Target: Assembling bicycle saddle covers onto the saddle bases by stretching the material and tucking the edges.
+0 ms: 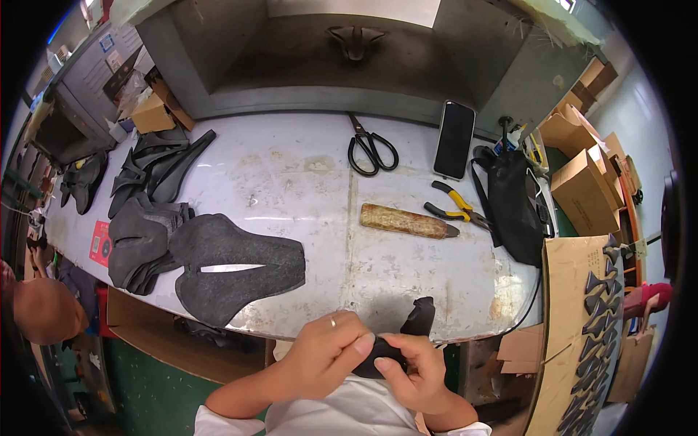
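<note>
Gripping a small black piece [407,330] at the near edge of the counter [305,174], both hands close their fingers on it: the left hand [327,349] pinches its lower part, the right hand [414,367] holds it from below, and its upper end sticks up above the fingertips. Just left lies a large dark grey felt cutout [233,265] beside a stack of similar pieces [142,240]. Farther off are a brown block [407,221], yellow-handled pliers [454,206], black scissors [371,149], a phone [454,139] and a black bag [512,203].
</note>
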The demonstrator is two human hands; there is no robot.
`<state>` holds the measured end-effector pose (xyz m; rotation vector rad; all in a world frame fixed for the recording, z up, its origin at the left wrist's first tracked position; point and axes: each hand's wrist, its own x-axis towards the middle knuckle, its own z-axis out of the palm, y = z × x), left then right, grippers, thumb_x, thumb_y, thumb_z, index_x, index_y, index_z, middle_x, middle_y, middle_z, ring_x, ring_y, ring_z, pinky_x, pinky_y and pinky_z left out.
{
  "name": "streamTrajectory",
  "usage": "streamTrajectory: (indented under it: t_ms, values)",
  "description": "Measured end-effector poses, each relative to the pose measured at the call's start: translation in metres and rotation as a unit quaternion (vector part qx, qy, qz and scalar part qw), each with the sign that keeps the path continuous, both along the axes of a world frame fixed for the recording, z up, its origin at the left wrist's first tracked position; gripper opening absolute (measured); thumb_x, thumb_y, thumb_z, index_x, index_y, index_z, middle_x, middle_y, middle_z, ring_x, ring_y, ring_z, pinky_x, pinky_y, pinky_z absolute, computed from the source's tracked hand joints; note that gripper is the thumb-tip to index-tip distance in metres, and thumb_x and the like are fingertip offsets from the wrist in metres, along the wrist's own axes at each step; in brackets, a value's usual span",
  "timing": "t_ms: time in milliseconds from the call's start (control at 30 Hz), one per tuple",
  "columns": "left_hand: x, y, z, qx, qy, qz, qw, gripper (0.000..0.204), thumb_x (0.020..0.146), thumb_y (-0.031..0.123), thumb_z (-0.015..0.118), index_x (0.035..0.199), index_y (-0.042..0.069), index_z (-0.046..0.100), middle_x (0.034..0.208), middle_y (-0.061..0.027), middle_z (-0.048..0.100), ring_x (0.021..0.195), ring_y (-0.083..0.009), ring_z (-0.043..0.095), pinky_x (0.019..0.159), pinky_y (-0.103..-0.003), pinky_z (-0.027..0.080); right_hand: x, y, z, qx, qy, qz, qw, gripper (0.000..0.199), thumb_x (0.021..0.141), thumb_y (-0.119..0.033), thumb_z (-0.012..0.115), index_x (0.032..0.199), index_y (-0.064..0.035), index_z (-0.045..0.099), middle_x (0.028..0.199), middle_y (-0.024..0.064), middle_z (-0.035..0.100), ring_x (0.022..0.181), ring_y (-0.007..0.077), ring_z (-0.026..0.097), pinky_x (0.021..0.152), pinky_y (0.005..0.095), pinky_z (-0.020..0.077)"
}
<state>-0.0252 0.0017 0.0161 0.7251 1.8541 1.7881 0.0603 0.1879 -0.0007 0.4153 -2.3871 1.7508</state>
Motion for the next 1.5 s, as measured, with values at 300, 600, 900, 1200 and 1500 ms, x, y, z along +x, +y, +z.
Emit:
streamTrajectory:
  t_ms: [300, 600, 900, 1200, 1500]
  values:
    - [0.016, 0.013, -0.009, 0.112, -0.073, 0.007, 0.991, 0.026, 0.104, 0.020, 0.044, 0.087, 0.002, 0.051, 0.073, -0.0052, 0.048, 0.064, -0.0139, 0.043, 0.059, -0.030, 0.039, 0.001, -0.008, 0.018, -0.437, -0.268, 0.048, 0.857, 0.061, 0.095, 0.000, 0.056, 0.146, -0.0033, 0.021, 0.110, 0.0175, 0.066, 0.098, 0.0157, 0.064, 0.084, 0.0265, 0.0511]
    - [0.013, 0.007, 0.000, 0.038, -0.010, 0.042, 0.998, 0.030, 0.101, 0.021, 0.047, 0.078, 0.002, 0.049, 0.067, -0.0073, 0.044, 0.060, -0.0171, 0.042, 0.056, -0.032, 0.035, 0.001, -0.015, 0.020, -0.389, -0.208, -0.035, 0.897, 0.068, 0.095, 0.001, 0.057, 0.149, -0.0064, 0.015, 0.110, 0.0167, 0.066, 0.096, 0.0142, 0.064, 0.083, 0.0250, 0.0503]
    - [0.006, 0.013, 0.009, 0.090, -0.272, -0.002, 0.958, 0.033, 0.103, 0.030, 0.044, 0.083, 0.005, 0.051, 0.069, 0.0028, 0.043, 0.064, -0.0052, 0.039, 0.056, -0.025, 0.032, -0.006, -0.009, 0.021, -0.523, -0.273, 0.063, 0.805, 0.070, 0.094, 0.001, 0.058, 0.149, -0.0067, 0.016, 0.130, 0.0180, 0.054, 0.115, 0.0187, 0.057, 0.096, 0.0311, 0.0455]
    - [0.010, 0.017, -0.010, 0.077, -0.187, 0.017, 0.979, 0.033, 0.105, 0.028, 0.043, 0.082, 0.007, 0.052, 0.074, 0.0076, 0.043, 0.070, -0.0023, 0.038, 0.060, -0.021, 0.034, -0.012, -0.009, 0.028, -0.469, -0.195, -0.041, 0.860, 0.069, 0.092, 0.003, 0.059, 0.147, -0.0060, 0.019, 0.125, 0.0179, 0.057, 0.112, 0.0195, 0.058, 0.097, 0.0329, 0.0467]
    - [0.016, 0.027, -0.014, 0.043, 0.091, 0.067, 0.993, 0.031, 0.102, 0.022, 0.049, 0.079, 0.003, 0.050, 0.068, -0.0026, 0.041, 0.063, -0.0096, 0.041, 0.056, -0.028, 0.035, -0.014, -0.013, 0.026, -0.462, -0.134, -0.136, 0.866, 0.065, 0.093, 0.000, 0.059, 0.147, -0.0066, 0.022, 0.122, 0.0151, 0.059, 0.110, 0.0175, 0.058, 0.094, 0.0322, 0.0475]
